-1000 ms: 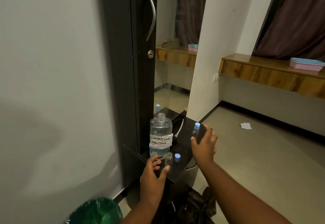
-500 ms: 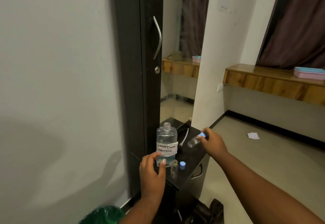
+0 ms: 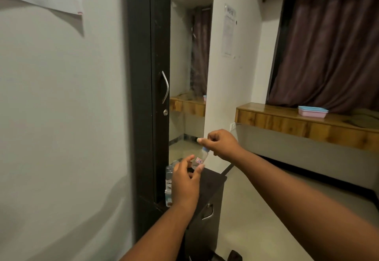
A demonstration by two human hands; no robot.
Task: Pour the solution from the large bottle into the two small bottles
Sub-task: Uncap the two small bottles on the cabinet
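A small clear bottle point(image 3: 198, 159) with a blue cap and a red-marked label hangs tilted in the air above the dark cabinet top point(image 3: 213, 178). My right hand point(image 3: 222, 144) pinches its cap end from above. My left hand point(image 3: 185, 185) has thumb and forefinger around its lower end. The large clear bottle point(image 3: 168, 180) with a handwritten white label stands on the cabinet against the cupboard, mostly hidden behind my left hand. The second small bottle and the loose blue cap are hidden by that hand.
A tall dark cupboard door with a metal handle point(image 3: 165, 86) rises just left of the bottles, with a mirror point(image 3: 188, 66) beside it. The cabinet has a drawer handle point(image 3: 208, 212). A wooden shelf point(image 3: 287, 121) at right carries a pink and blue tray point(image 3: 312, 111).
My right hand lifted the capped small bottle up and leftward. My left hand left the large bottle's side and rose to the small bottle's lower end. The view tilted upward.
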